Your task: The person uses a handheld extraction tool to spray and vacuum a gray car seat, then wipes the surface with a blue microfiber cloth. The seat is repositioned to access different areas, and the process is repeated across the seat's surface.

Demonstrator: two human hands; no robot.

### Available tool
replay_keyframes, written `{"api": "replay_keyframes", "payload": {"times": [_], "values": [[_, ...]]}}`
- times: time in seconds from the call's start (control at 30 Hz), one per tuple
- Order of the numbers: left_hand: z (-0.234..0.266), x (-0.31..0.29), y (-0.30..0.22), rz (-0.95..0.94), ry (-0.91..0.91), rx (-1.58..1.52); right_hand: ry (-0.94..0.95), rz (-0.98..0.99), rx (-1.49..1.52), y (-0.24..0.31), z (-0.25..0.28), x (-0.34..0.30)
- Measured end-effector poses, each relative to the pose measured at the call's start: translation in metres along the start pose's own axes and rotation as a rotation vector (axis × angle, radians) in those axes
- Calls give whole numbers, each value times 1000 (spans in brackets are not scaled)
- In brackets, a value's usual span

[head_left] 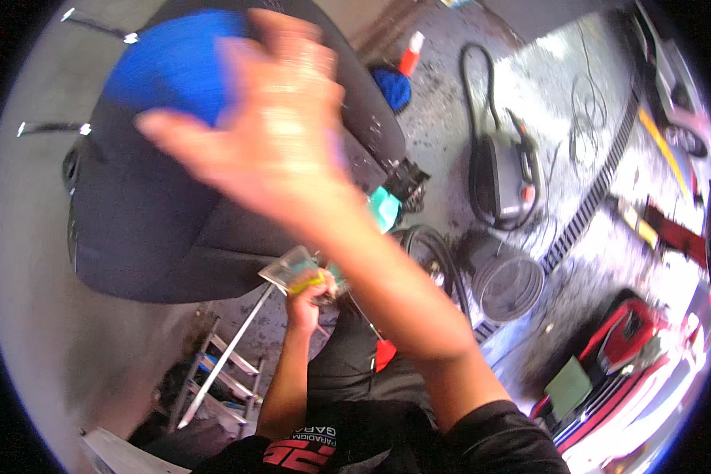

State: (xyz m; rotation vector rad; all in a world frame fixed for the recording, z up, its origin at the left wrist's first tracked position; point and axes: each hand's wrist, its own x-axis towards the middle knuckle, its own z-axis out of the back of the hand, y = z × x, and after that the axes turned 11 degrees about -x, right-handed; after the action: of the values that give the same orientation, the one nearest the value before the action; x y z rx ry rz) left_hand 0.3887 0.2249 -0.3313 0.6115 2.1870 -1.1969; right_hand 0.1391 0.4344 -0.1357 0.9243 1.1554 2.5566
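A dark cloth car seat (158, 197) lies before me, its metal headrest posts (103, 25) sticking out at the left. Over the seat's upper part, my right hand (280, 118) is smeared by motion, with thumb and fingers spread. A blue cloth (174, 71) shows behind the hand on the seat; whether the palm touches it is hidden. Lower down, close to my body, my left hand (312, 299) is closed around a clear plastic nozzle (290, 265) with a yellow part by the fingers. Beside the seat are a teal object (384, 208) and a black brush-like thing (405, 182).
A grey vacuum-like machine (502, 182) with a black hose stands on the floor at right. Nearer are a grey bucket (509, 280) and a floor grate (592, 197). A step ladder (229, 371) is at lower left; red car parts (628, 332) lie lower right.
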Motion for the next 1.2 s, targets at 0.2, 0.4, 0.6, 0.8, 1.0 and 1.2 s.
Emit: {"api": "replay_keyframes", "payload": {"times": [0.2,0.4,0.6,0.8,1.0,1.2], "values": [[13,15,-63,44,72,3,24,-63,-85,-71,-105,-123],[13,16,-94,141,298,111,13,-587,-232,-190,-84,-266],[41,32,-122,438,323,212,-113,-566,-128,-34,-116,-118],[60,39,-123,557,268,149,-155,152,-62,24,-91,58],[30,45,-131,547,587,216,-51,11,-320,-19,-57,46],[22,46,-131,544,629,114,351,119,-473,30,-87,167]]}}
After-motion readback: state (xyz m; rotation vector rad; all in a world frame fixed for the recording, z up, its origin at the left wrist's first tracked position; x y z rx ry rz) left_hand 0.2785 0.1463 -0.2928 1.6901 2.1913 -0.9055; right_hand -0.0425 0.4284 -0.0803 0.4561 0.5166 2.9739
